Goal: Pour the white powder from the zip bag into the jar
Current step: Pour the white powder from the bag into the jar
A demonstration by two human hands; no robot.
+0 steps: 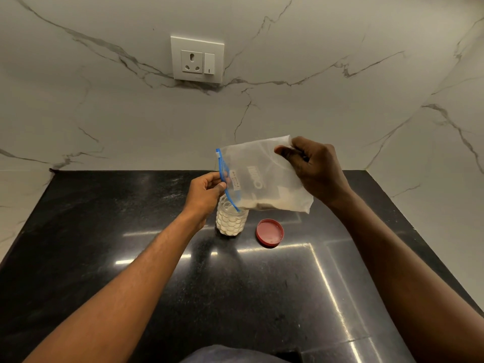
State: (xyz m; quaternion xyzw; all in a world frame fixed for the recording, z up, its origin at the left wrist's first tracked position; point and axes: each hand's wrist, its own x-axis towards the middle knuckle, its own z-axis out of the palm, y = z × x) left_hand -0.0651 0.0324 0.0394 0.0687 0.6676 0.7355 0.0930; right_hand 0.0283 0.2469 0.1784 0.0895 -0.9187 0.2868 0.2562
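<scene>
A clear zip bag [262,176] with a blue zip strip hangs tilted above the black counter, white powder gathered along its lower edge. My right hand [314,169] grips its upper right corner. My left hand [207,191] pinches the blue zip edge on the left. The bag's lower left corner dips into the mouth of a clear dimpled jar [230,222], which stands upright and holds white powder to well above half its height. My left hand is beside the jar's neck.
A red jar lid [269,232] lies upside down on the black counter [131,231], just right of the jar. A marble wall rises behind, with a white socket plate [197,58]. The counter's edges slant off at left and right.
</scene>
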